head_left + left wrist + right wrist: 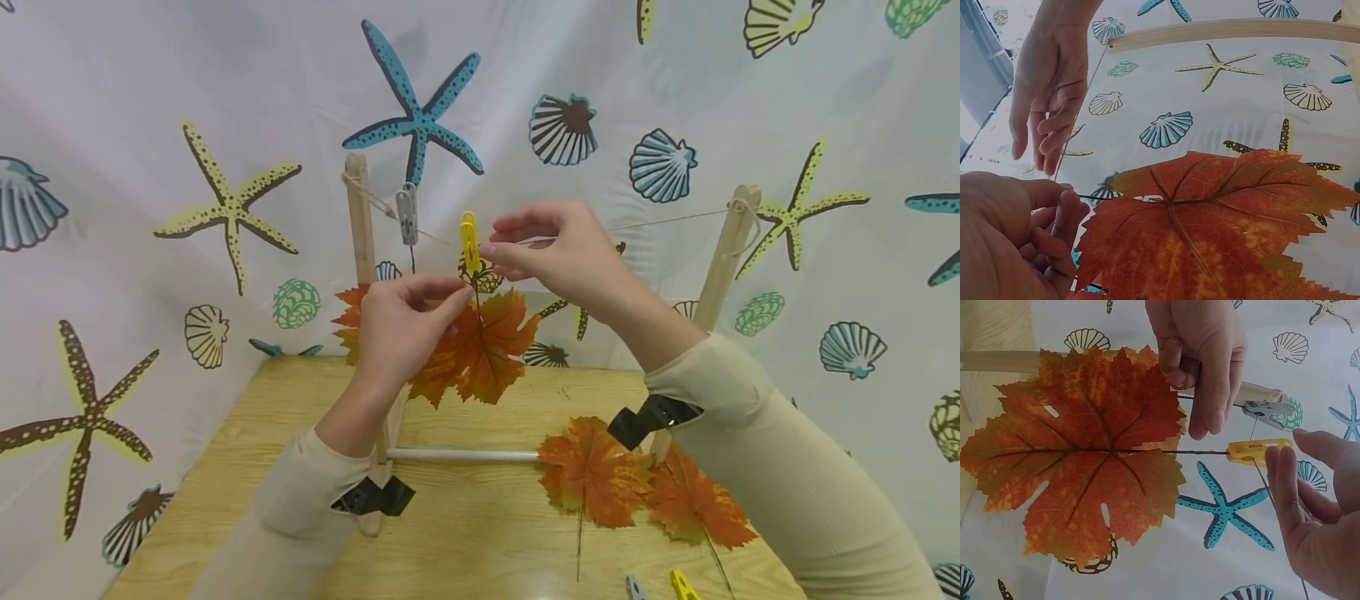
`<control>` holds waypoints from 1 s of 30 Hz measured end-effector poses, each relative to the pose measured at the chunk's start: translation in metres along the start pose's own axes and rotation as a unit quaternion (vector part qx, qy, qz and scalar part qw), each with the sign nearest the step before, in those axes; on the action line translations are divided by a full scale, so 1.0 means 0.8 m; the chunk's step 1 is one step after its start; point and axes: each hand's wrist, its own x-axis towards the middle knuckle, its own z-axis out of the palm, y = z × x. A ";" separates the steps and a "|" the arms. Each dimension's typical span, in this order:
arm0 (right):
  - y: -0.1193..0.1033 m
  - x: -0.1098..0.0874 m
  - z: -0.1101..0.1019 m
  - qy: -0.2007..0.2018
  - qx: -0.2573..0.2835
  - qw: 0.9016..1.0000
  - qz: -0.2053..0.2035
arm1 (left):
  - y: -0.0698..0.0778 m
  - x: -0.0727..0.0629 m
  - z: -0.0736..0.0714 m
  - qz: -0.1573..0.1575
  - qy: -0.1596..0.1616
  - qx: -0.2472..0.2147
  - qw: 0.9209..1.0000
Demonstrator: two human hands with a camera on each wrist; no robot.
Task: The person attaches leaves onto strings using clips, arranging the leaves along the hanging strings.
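Observation:
A yellow clothespin (469, 242) sits on a thin string and holds the dark stem of an orange artificial maple leaf (1085, 450), which hangs below. My right hand (566, 254) is just right of this clothespin, thumb and fingers apart; its fingertips overlap the clothespin's end in the right wrist view. My left hand (408, 321) is beside the stem, its fingertips apart from it in the right wrist view. A grey clothespin (407, 214) further left on the string holds another leaf (348, 321), partly hidden behind the left hand and the post.
The string runs between two wooden posts, left (360, 217) and right (727, 258). A white rod (465, 455) spans them low down. Two more leaves (592, 475) lie on the wooden table (465, 533), with a grey clothespin (635, 587) and a yellow one (683, 585) near its front.

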 end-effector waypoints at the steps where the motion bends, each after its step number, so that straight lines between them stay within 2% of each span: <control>1: 0.003 -0.002 -0.001 0.002 0.005 1.000 -0.003 | -0.001 0.000 -0.001 -0.001 -0.004 -0.004 1.000; 8: 0.019 -0.017 -0.007 0.008 0.030 0.999 -0.010 | -0.006 -0.006 -0.006 -0.019 -0.029 -0.021 0.999; 14: 0.033 -0.032 -0.010 -0.008 -0.008 1.000 -0.010 | -0.009 -0.012 -0.006 -0.037 -0.040 -0.043 0.998; 22: 0.045 -0.054 -0.003 -0.050 -0.022 0.999 0.000 | -0.012 -0.022 -0.005 -0.042 -0.077 -0.042 0.995; 30: 0.067 -0.078 0.007 -0.057 -0.012 0.998 -0.006 | -0.025 -0.030 -0.006 -0.040 -0.118 -0.033 0.992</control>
